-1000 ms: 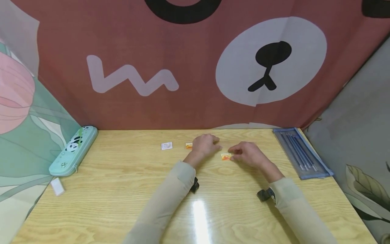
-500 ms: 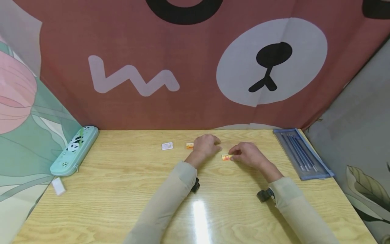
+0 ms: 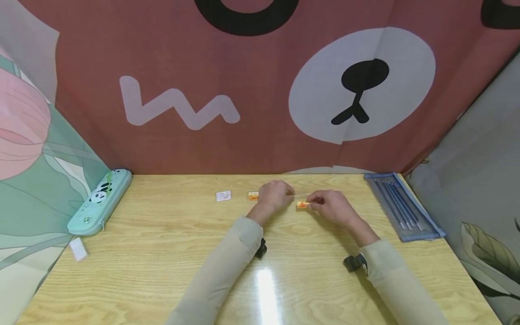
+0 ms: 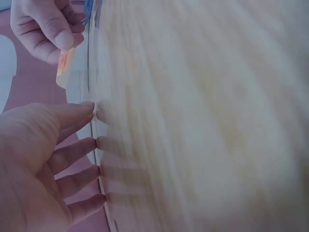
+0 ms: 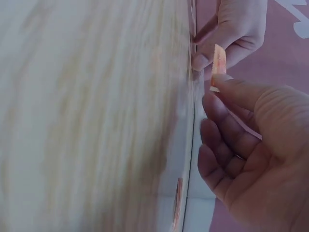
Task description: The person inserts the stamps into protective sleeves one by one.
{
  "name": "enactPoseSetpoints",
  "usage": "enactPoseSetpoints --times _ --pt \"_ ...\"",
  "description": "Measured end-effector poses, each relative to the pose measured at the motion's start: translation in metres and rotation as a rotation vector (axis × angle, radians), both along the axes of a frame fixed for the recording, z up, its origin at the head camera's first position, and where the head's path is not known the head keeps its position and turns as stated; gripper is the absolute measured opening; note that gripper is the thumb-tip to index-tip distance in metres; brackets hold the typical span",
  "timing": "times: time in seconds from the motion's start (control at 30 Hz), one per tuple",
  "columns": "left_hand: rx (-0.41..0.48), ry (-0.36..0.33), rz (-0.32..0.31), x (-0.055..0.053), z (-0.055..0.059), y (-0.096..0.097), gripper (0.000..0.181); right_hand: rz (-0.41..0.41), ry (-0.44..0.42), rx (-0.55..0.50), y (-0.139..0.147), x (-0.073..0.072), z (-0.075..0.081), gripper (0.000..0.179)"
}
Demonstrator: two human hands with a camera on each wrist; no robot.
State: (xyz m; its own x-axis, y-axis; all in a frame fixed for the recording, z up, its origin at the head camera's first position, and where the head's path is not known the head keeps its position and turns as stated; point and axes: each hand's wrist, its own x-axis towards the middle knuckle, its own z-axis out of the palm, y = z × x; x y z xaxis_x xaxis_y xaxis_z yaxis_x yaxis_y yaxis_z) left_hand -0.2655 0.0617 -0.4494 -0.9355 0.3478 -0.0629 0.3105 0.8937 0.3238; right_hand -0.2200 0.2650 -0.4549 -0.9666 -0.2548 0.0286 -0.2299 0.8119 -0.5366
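Packet (image 5: pixel 219 62), small, orange and yellow, zigzag-edged, slightly bent

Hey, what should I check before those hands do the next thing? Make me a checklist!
1. Right hand pinching the small orange piece: ok, thumb and finger have it.
2. Gap between the right hand and left hand: ok, they're apart.
3. Left hand holding something: cannot tell.
4. Second yellow-orange piece beside the left hand, free of it: cannot tell, they may touch.
5. Pale card clear of both hands: ok.
6. Blue-edged pouch out of the way: ok, off beyond the right hand.
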Motion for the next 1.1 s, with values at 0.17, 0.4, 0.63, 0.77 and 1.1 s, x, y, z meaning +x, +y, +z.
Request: enactPoseSetpoints --times 0.17,0.4,0.63,0.77,1.1 --pt "-0.009 0.036 -0.018 0.001 0.001 0.0 0.017 -0.019 -0.032 -0.067 0.001 0.0 0.002 0.01" --pt "0.014 0.055 0.0 0.004 0.012 -0.007 0.018 -0.127 -0.164 -0.213 0.007 0.004 0.015 0.023" --pt "0.148 0.067 0.044 0.007 0.026 -0.03 0.016 -0.176 -0.216 -0.405 0.014 0.006 0.031 0.033" --pt "0.221 0.089 0.058 0.011 0.029 -0.046 0.018 -0.159 -0.182 -0.482 0.01 0.006 0.034 0.032" --pt "0.268 0.172 0.107 0.023 0.033 -0.073 0.019 -0.198 -0.187 -0.578 -0.02 -0.004 0.033 0.029"
